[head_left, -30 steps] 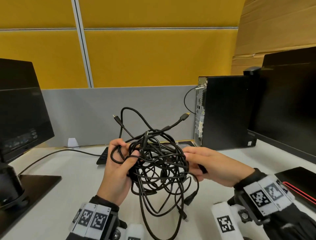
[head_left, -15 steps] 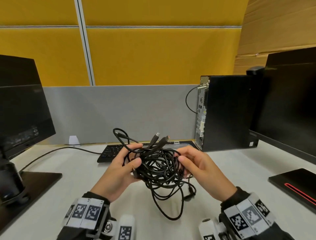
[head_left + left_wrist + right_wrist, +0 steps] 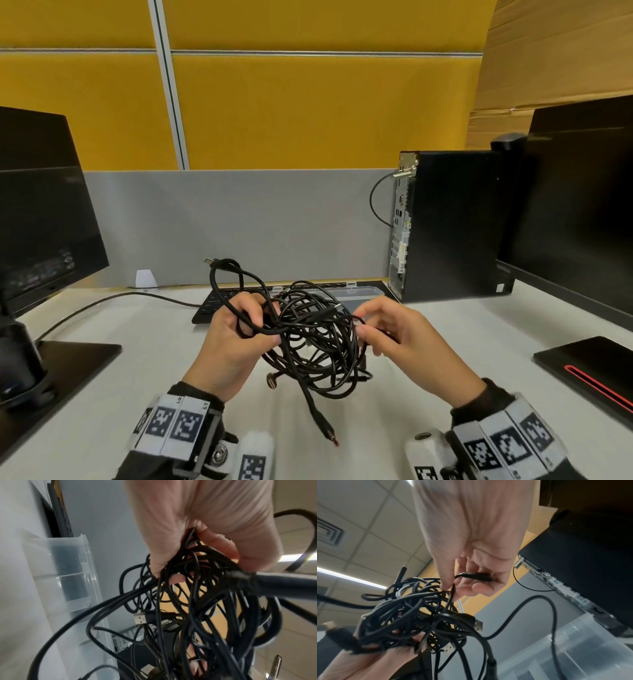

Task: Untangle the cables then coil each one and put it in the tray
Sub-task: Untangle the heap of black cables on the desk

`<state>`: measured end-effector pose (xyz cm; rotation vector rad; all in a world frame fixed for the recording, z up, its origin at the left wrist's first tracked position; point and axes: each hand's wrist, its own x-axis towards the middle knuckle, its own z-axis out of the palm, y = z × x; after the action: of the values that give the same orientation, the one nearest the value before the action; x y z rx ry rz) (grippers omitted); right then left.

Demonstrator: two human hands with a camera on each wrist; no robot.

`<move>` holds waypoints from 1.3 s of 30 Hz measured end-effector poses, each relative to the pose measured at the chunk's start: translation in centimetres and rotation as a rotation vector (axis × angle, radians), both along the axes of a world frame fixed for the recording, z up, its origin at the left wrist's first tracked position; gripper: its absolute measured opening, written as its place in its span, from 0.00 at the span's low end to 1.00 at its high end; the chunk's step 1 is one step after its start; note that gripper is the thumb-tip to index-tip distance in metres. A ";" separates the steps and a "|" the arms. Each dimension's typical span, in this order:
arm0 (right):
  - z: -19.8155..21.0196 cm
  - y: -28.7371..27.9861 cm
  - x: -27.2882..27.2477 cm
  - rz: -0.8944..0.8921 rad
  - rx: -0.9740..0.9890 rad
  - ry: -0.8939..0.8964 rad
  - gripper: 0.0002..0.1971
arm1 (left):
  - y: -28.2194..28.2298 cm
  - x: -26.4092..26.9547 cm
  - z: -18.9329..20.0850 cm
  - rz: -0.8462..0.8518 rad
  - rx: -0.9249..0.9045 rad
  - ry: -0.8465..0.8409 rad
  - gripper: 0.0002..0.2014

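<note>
A tangle of several black cables (image 3: pixel 311 339) hangs between both hands above the white desk. My left hand (image 3: pixel 239 329) grips the left side of the bundle (image 3: pixel 202 591), fingers curled through its loops. My right hand (image 3: pixel 387 329) pinches one thin strand at the bundle's right edge, and a black plug (image 3: pixel 477 576) lies in its curled fingers. One thick cable end with a plug (image 3: pixel 327 433) dangles low toward me. A USB plug (image 3: pixel 139 618) sticks out of the knot. The clear plastic tray (image 3: pixel 356 294) sits behind the bundle, by the keyboard.
A black keyboard (image 3: pixel 214 305) lies behind my left hand. A black PC tower (image 3: pixel 452 226) stands at the right, with a monitor (image 3: pixel 582 205) beyond it. Another monitor (image 3: pixel 37 205) on a stand is at the left. A black tablet (image 3: pixel 589 370) lies at the right edge.
The bundle has come lower and closer to the desk, and its raised loops and plugs have dropped. My right hand has shifted from cupping the bundle to pinching one strand at its edge.
</note>
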<state>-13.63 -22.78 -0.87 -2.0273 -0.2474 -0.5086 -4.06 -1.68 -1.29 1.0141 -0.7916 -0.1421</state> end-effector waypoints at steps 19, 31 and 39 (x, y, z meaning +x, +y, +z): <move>2.1 3.0 0.3 -0.114 -0.081 -0.131 0.10 | -0.9 -1.0 1.0 0.170 0.128 0.207 0.07; -0.8 1.8 1.5 -0.207 -0.003 -0.037 0.11 | -0.4 -2.2 0.7 0.281 0.460 -0.098 0.11; -1.2 1.5 1.3 -0.159 0.039 0.128 0.13 | 1.0 -0.6 0.4 0.868 0.673 -0.625 0.06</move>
<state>-12.36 -21.27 -2.04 -2.0422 0.0015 -0.4763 -4.67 -0.69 -0.88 2.0131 -0.7994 0.7340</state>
